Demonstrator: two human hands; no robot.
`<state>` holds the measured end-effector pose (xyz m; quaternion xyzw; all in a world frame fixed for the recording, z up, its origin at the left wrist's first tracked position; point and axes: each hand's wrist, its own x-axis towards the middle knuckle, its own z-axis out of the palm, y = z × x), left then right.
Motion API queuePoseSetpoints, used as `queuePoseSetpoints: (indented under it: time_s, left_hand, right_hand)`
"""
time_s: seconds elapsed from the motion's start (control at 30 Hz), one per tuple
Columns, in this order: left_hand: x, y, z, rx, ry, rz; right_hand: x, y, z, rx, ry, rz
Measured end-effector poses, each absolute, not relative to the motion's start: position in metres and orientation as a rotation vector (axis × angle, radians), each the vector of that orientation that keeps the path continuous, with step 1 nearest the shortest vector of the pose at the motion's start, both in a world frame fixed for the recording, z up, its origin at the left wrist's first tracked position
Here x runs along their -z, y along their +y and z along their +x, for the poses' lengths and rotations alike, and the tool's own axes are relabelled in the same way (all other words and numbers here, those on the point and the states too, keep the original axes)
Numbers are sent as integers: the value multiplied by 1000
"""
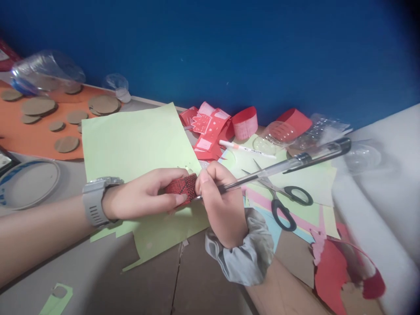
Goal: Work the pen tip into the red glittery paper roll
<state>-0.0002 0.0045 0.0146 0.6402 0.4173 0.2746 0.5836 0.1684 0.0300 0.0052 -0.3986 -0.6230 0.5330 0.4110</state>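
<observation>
My left hand (144, 194), with a grey watch on its wrist, is closed round a small red-and-black patterned piece (182, 189). Close against it on the right, my right hand (219, 197) pinches a clear pen (262, 171) with a dark cap on its far end. The pen's tip touches or nearly touches the patterned piece; the fingers partly hide the spot. Both hands are above light green paper sheets (131, 144), which have cut edges at the bottom. A grey scrunchie circles my right wrist.
Scissors (278, 197) lie right of my right hand on coloured papers. Red paper strips (213, 131) and a white marker (247, 149) are behind the hands. At left are cardboard discs (38, 106) on orange paper, a plastic bottle (49, 72) and a tape roll (55, 186). A blue wall rises behind.
</observation>
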Motion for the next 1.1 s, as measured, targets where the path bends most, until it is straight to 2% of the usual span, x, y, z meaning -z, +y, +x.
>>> queuePoseSetpoints:
  time_s: [1.1]
  left_hand:
    - [-15,7,-3,-628,906,1605]
  right_hand:
    - [-4,32,168,-1376,-1545,-936]
